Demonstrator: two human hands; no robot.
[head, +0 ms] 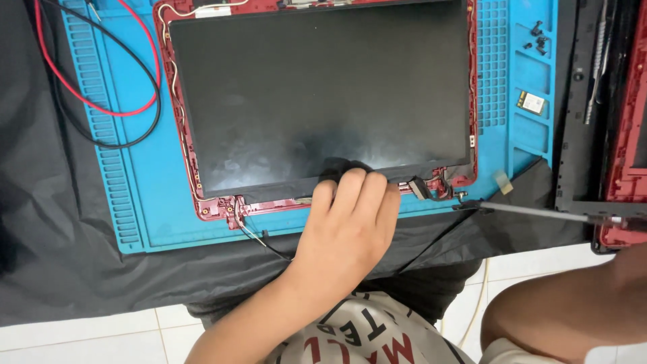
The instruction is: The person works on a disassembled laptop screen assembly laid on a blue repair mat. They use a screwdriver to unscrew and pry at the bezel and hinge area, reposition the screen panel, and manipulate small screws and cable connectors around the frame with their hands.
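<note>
Head view: left hand (347, 226), fingers curled, presses the 6 o'clock edge of the dark rectangular laptop screen panel (317, 94); right hand unseen, its state undeterminable.

screen panel (317, 94): 1 | blue mat (135, 202): 1 | screwdriver (539, 212): 1 | hand (347, 226): 1

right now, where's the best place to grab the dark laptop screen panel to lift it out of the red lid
Probably the bottom edge of the dark flat laptop screen panel, coming from the near side, where the left hand already rests. It lies flat inside the red plastic lid frame, and a flat cable joins its lower right corner, so lift gently.
</note>
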